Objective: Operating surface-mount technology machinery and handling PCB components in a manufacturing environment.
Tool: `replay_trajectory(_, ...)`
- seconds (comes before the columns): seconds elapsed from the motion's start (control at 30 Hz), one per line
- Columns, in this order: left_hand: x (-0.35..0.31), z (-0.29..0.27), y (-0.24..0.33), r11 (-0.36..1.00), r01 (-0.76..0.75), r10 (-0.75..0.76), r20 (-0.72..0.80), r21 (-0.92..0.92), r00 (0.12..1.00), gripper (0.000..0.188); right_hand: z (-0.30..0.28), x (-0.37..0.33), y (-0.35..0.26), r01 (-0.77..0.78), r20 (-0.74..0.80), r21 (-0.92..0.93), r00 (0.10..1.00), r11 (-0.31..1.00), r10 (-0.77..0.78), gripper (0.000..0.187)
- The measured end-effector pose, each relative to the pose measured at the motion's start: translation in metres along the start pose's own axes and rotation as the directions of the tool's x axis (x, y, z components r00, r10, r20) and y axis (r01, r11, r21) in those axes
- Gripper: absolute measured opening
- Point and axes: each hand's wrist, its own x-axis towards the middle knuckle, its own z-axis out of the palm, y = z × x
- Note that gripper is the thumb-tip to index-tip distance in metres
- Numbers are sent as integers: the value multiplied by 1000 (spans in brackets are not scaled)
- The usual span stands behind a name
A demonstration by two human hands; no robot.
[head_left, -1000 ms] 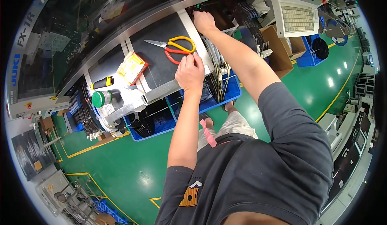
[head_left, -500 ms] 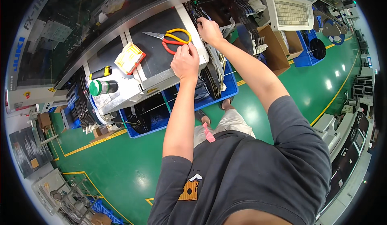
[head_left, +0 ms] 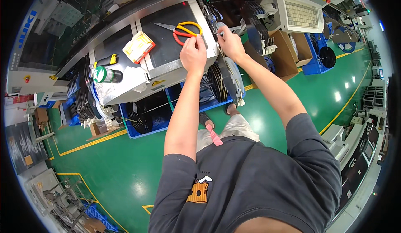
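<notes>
My right hand (head_left: 230,44) is closed around the upper end of a tape feeder (head_left: 229,76), one of a row beside the machine's table. Its slim body hangs below my wrist, with reels of black and tan tape (head_left: 217,83) next to it. My left hand (head_left: 194,54) rests at the right edge of the dark tabletop, fingers curled and pressed together. Whatever lies inside that grip is hidden. Just beyond those knuckles lie scissors (head_left: 174,27) with pointed blades, one yellow and one red handle.
A white, yellow and red box (head_left: 139,47), a yellow-black utility knife (head_left: 106,60) and a green-lidded jar (head_left: 101,74) sit on the table's left. Blue bins with reels (head_left: 148,134) stand beneath. A cardboard box (head_left: 282,57) and a keyboard panel (head_left: 300,14) are at right.
My right hand has moved back toward me and slightly right, and the feeder has come out with it. My left hand stays beside the scissors. The whole view has shifted a little.
</notes>
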Motion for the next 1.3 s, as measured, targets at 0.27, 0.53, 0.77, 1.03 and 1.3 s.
replay_trajectory(0.27,-65,-27,9,962,-14,32,63,-272,998,24,-38,-55,4,-13,-6,68,1000,998,13,19)
replay_trajectory(0.53,-169,66,-27,909,232,-166,210,-345,964,26,-83,-126,-16,-158,97,92,984,983,149,16)
replay_trajectory(0.77,-172,109,-41,181,928,-345,863,-326,370,37,-124,-180,-25,-218,138,87,969,972,205,17)
replay_trajectory(1.03,-182,66,53,-320,882,-105,938,-347,331,43,-181,-223,-39,-223,116,-3,968,975,221,23)
replay_trajectory(1.3,-188,30,91,-219,865,-182,890,-451,418,48,-220,-230,-66,-115,152,-48,981,992,121,30)
